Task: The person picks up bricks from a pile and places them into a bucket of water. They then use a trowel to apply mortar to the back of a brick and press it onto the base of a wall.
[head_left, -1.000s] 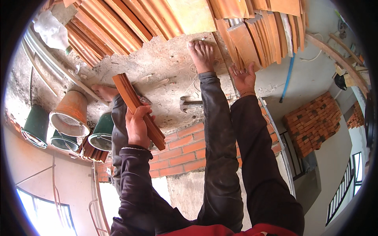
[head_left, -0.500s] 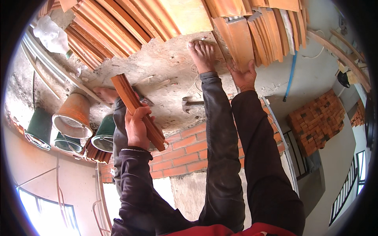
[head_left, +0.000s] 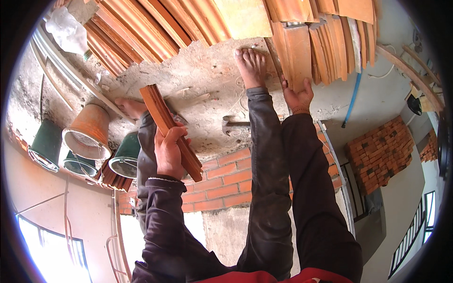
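My left hand (head_left: 169, 146) is closed around a narrow ridged terracotta piece (head_left: 159, 111), held slanting over my left leg. My right hand (head_left: 296, 96) grips the lower end of a flat terracotta tile (head_left: 297, 52) in the right-hand row of tiles, fingertips at one edge and thumb at the other. My bare right foot (head_left: 251, 66) rests on the dusty floor between the tile rows and my hands. A hammer (head_left: 229, 126) lies on the floor between my legs, and my left foot (head_left: 133, 107) is partly hidden by the piece I hold.
Tile stacks (head_left: 151, 23) run along the top. Buckets (head_left: 88, 122), pale pipes (head_left: 75, 80) and a plastic bottle (head_left: 63, 26) lie left. A blue pipe (head_left: 351, 101), brick pile (head_left: 377, 153) and railing (head_left: 406, 240) are right; a brick ledge (head_left: 222, 179) is behind my legs.
My right hand has closed from spread fingers onto the tile end. My left hand still holds the narrow piece. The whole view has shifted slightly.
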Motion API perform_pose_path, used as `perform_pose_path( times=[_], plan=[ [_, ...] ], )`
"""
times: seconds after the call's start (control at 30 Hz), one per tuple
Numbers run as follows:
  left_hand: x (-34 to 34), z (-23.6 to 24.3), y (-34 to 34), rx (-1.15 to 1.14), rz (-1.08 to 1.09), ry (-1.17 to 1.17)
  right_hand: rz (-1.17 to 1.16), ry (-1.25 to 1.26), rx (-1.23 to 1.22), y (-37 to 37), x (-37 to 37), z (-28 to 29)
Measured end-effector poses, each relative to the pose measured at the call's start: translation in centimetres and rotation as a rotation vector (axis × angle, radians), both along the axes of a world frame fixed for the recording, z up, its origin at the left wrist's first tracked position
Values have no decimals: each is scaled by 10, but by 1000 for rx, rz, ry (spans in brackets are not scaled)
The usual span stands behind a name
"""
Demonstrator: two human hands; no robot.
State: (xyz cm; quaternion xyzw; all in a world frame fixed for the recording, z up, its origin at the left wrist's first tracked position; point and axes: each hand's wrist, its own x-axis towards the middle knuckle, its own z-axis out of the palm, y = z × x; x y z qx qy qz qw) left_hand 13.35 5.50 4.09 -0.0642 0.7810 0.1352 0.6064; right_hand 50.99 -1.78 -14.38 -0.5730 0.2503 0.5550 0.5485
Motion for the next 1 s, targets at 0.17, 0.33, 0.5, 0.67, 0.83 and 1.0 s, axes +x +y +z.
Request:
perform_pose_path(
  times=[0.17, 0.33, 0.5, 0.67, 0.83, 1.0],
  plan=[
    [3, -2, -2, 6, -31, -29, 54, 61, 34, -17, 7, -3],
    [5, -4, -7, -9, -10, -23, 25, 195, 72, -21, 11, 2],
    [4, -7, -13, -19, -20, -38, -13, 273, 38, -20, 11, 8],
    [6, -7, -17, -29, -25, -18, 72, 152, 62, -12, -5, 12],
    [12, -8, -16, -27, -58, 1, 36, 12, 96, -13, -6, 8],
    [8, -8, -22, -38, -53, -6, 120, 116, 170, -7, -8, 29]
  ],
)
